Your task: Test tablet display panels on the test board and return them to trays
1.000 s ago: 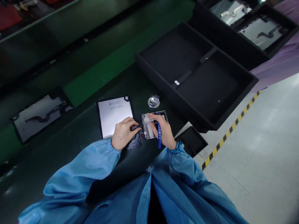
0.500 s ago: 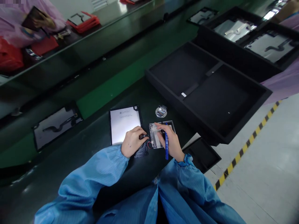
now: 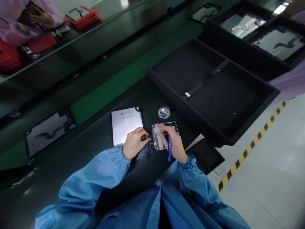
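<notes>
Shifting slightly, the head view is cataloguing: left hand (image 3: 134,143), fingers closed, pinching a small black part (image 3: 146,137) at the edge of a circuit board (image 3: 157,136); right hand (image 3: 172,143), fingers curling around a blue pen (image 3: 169,148), fingertips touching the board. Lying nearby on a dark workbench (image 3: 78,165): white-backed tablet panel (image 3: 125,125), metal bracket on a round disc (image 3: 164,112), black foam tray (image 3: 181,101).

The slim blue pen-shaped tool (image 3: 169,152) and the flat silver-and-black circuit board (image 3: 155,136) are partly hidden by the right hand (image 3: 172,143). The small black part (image 3: 145,137) pinched by the left hand (image 3: 134,143) is too small to be made out, and the print on the silver rectangular panel (image 3: 125,124) cannot be read.
</notes>
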The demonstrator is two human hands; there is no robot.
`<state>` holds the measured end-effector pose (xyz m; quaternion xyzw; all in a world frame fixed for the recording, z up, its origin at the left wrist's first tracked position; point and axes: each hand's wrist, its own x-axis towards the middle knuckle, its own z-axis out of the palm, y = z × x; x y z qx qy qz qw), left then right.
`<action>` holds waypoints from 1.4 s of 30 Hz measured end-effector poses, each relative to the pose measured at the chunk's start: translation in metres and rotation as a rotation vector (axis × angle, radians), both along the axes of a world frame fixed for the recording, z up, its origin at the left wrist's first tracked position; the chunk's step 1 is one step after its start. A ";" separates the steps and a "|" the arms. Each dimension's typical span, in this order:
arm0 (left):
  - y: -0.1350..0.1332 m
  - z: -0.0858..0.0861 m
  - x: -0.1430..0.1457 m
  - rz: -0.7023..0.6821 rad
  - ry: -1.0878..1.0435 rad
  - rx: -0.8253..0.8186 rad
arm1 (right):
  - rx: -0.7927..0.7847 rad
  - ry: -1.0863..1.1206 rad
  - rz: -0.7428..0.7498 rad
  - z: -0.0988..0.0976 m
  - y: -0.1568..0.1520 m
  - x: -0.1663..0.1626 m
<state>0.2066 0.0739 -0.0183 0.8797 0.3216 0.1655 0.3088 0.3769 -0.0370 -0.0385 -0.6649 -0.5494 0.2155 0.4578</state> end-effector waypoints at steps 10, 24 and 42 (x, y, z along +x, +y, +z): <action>-0.001 0.001 -0.001 -0.003 -0.020 0.005 | -0.008 -0.003 0.005 -0.003 0.000 0.001; 0.000 0.002 -0.001 0.004 -0.033 -0.041 | -0.017 -0.022 0.009 -0.004 0.000 0.001; 0.003 -0.003 0.001 0.005 0.012 -0.092 | -0.015 -0.033 -0.003 -0.001 0.002 0.002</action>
